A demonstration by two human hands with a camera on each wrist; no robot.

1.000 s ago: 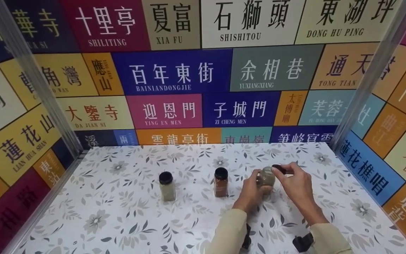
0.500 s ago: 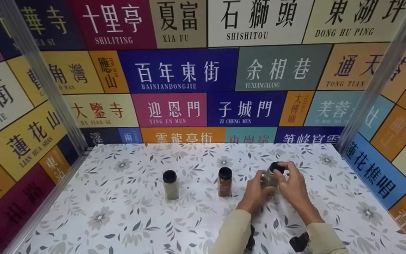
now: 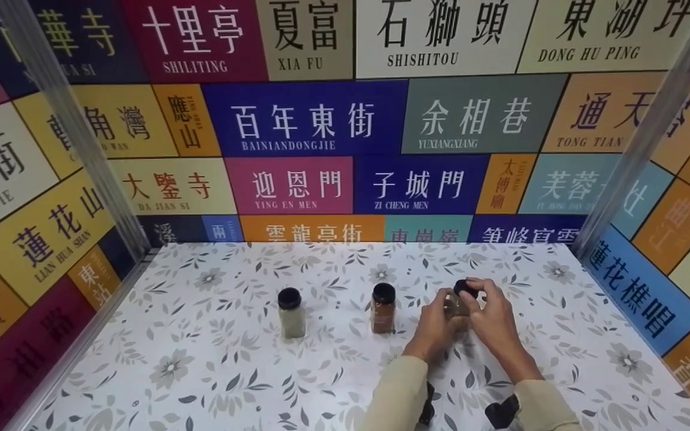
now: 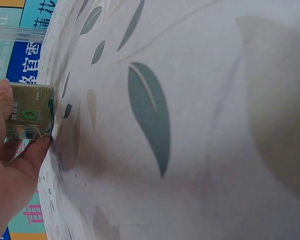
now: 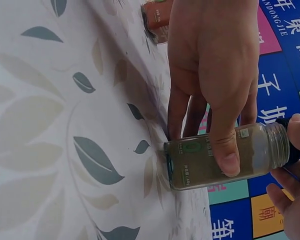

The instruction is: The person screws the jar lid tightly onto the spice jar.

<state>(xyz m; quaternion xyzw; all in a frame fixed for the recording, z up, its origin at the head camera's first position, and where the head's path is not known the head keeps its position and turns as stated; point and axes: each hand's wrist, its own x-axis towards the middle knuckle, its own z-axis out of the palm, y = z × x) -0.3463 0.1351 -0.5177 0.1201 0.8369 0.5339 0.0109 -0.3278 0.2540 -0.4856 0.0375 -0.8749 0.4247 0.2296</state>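
My left hand (image 3: 432, 329) grips a small glass spice jar (image 5: 197, 162) of brownish-green powder, its thumb across one side. The jar is upright in the head view, at or just over the tabletop; I cannot tell if its base touches. On the jar's mouth sits a black cap (image 3: 466, 288), which my right hand (image 3: 493, 320) pinches between thumb and fingers. The threads of the glass neck still show below the cap in the right wrist view. Much of the jar is hidden behind the hands in the head view.
To the left stands a black-capped jar of reddish-brown powder (image 3: 383, 316). Farther left is a black-capped jar of pale green powder (image 3: 291, 322). Both are upright on a table (image 3: 219, 359) with a leaf-and-flower cover. Walls of coloured name panels (image 3: 303, 120) enclose the back and sides.
A second ago my right hand held the cap tilted at the jar's open mouth. It then came over the mouth and now sits on it. The head view has shifted slightly.
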